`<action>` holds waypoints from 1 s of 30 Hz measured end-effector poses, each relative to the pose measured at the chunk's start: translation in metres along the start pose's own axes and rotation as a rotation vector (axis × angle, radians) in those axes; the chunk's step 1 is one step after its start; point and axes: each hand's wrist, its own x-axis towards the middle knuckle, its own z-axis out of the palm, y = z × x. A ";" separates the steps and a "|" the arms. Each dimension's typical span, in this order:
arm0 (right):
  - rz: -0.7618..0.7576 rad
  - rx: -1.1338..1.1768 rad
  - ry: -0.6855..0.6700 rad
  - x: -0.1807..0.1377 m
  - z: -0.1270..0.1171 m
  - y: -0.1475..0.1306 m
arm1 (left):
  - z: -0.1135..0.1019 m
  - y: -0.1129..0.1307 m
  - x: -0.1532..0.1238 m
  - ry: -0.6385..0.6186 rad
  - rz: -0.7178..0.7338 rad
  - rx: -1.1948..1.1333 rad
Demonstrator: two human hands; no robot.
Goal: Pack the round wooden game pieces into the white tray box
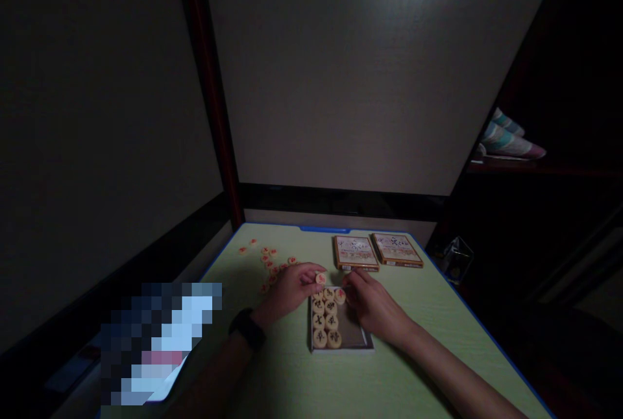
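Observation:
Between the thumb and fingers of my left hand (pixel 294 286) is a round wooden Chinese chess piece (pixel 320 278) with a red character, held above the far left corner of a shallow open box (pixel 353 331). My right hand (pixel 372 302) is at the box's far right side, its fingers curled together; what they hold, if anything, is hidden. Inside the box, several black-marked pieces (pixel 331 322) lie in two columns along the left, and a red-marked piece (pixel 340 296) lies at the far end beside them. My left wrist wears a dark band.
Several loose red-marked pieces (pixel 265 251) lie on the green table (pixel 282 373), partly behind my left hand. Two flat printed boxes (pixel 357 253) (pixel 396 249) lie at the far right. A bright pixelated patch (pixel 170 341) covers something at the left edge. Panels stand behind the table.

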 end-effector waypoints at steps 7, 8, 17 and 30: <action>0.003 -0.010 -0.006 0.001 -0.001 0.001 | 0.001 0.005 -0.001 -0.009 -0.011 -0.019; 0.002 -0.019 -0.007 0.001 -0.001 0.001 | 0.001 0.005 -0.001 -0.011 -0.014 -0.025; 0.027 0.027 0.018 0.000 -0.007 -0.005 | 0.001 0.005 -0.001 0.009 -0.003 0.017; 0.063 0.101 0.043 0.001 0.003 0.006 | 0.002 0.008 -0.002 -0.022 -0.024 -0.044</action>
